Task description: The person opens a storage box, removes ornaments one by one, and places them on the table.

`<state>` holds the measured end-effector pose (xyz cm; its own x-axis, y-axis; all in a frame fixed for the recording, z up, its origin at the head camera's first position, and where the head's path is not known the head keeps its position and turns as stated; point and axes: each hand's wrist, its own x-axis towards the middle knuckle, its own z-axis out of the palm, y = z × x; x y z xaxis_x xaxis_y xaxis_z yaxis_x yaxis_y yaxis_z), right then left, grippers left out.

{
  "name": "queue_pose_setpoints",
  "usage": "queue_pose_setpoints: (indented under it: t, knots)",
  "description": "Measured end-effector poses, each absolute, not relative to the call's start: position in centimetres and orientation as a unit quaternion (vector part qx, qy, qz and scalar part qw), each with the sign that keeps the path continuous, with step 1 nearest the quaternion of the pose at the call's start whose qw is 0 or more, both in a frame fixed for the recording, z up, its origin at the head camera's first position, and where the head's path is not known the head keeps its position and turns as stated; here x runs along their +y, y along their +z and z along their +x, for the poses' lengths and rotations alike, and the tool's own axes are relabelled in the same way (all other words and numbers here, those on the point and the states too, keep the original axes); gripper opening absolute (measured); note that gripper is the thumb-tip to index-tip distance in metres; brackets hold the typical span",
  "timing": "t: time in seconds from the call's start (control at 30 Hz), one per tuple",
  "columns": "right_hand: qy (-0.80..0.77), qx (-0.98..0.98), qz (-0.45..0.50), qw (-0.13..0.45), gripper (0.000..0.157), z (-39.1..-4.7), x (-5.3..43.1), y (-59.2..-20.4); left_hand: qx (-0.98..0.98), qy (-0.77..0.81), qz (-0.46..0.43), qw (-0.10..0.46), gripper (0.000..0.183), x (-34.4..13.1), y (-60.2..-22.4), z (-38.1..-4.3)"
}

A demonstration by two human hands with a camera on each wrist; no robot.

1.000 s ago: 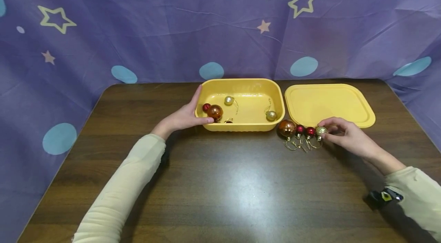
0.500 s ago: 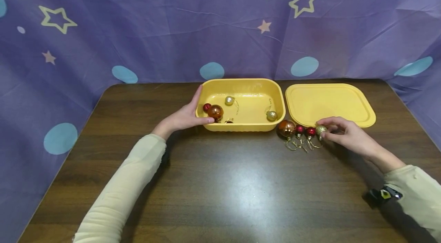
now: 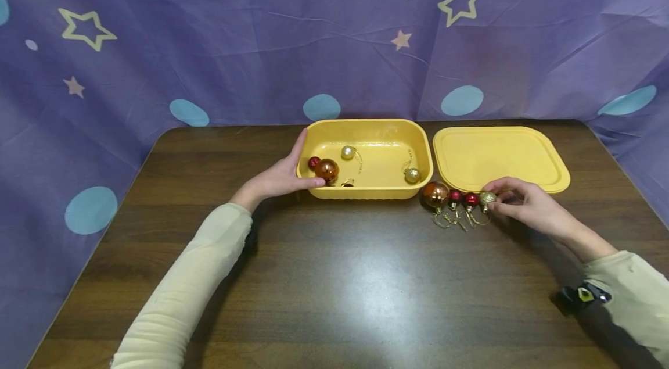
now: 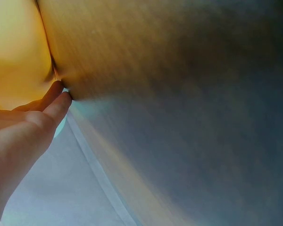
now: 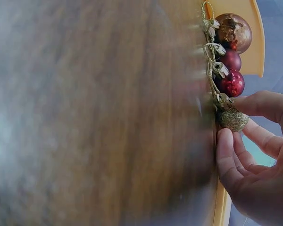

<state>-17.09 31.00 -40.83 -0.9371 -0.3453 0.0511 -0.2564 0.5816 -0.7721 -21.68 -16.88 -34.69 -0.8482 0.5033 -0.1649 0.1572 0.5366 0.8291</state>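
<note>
In the head view my left hand (image 3: 277,176) lies against the left end of a yellow plastic container (image 3: 366,193), its thumb along the front rim and its fingers straight along the side wall. My right hand (image 3: 530,205) pinches a gold glitter Christmas ball (image 3: 488,199) between thumb and fingers; the right wrist view shows this grip close up. This ball ends a row with two small red balls (image 5: 232,83) and a larger copper ball (image 3: 436,194). Their gold cord loops point towards me.
Inside the container are a copper ball (image 3: 326,170), a red ball (image 3: 313,162), a pearly gold ball (image 3: 348,152) and a glittery gold one (image 3: 412,175). The yellow lid (image 3: 499,157) lies flat behind the row. A purple curtain (image 3: 251,38) hangs behind the wooden table (image 3: 324,276).
The right fingers shift very slightly on the gold glitter ball, which tilts a little and settles back in the row. The left hand and the container stay where they were.
</note>
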Motion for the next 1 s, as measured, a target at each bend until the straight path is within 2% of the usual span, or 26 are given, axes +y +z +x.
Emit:
queue_pose_setpoints:
  t: [0.33,0.63,1.0]
  knots:
    - [-0.431,0.883,-0.179,0.048,0.032,-17.2,30.8,-40.8,0.851,0.446,0.193,0.199,0.111,-16.9,-34.6,-21.7]
    - [-0.440,0.879,-0.175,0.059,0.035,-17.0,31.2,-40.4,0.857,0.440,0.189,0.192,0.115,-17.8,-37.6,-23.4]
    - [-0.431,0.886,-0.168,0.030,0.034,-17.9,31.5,-38.7,0.856,0.440,0.194,0.188,0.116,-18.0,-37.7,-23.3]
